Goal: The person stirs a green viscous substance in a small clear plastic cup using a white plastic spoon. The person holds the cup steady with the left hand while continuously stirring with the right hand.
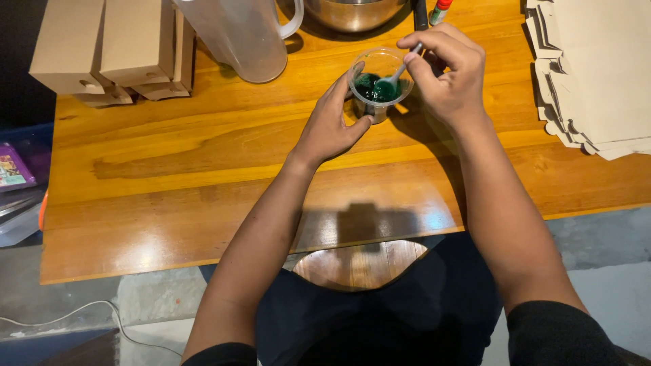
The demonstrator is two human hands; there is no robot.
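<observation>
Far left: stack of folded brown cardboard boxes (pixel 112 51) at the table's back-left corner, overhanging the left edge a bit. Just right of them, a clear plastic pitcher (pixel 244 37), tilted in view, handle toward the right.

Wooden table (pixel 169 176): wide bare stretch from the left edge across to the forearms, and along the whole near edge. Most open room is there, front-left.

Left hand (pixel 329 125): forearm runs up from the near edge, angled right. Fingers wrap the left wall of the clear plastic cup (pixel 378 81), thumb on the near side, so it's grasping the cup and bracing it on the table.

Cup sits centre-right, toward the back of the table, upright, dark green liquid (pixel 373 89) in the bottom.

Right hand (pixel 451 78): comes in from the right, wrist bent down over the cup, fingers pinched closed on a small pale spoon (pixel 393 78); spoon bowl is down in the green liquid.

Behind the cup: metal bowl (pixel 352 13) at the back edge, a marker with a red cap (pixel 439 10) just right of it. Tight back there.

Far right: stack of flat cardboard sheets (pixel 597 68), near the right hand but apart, narrow strip of bare table between.
</observation>
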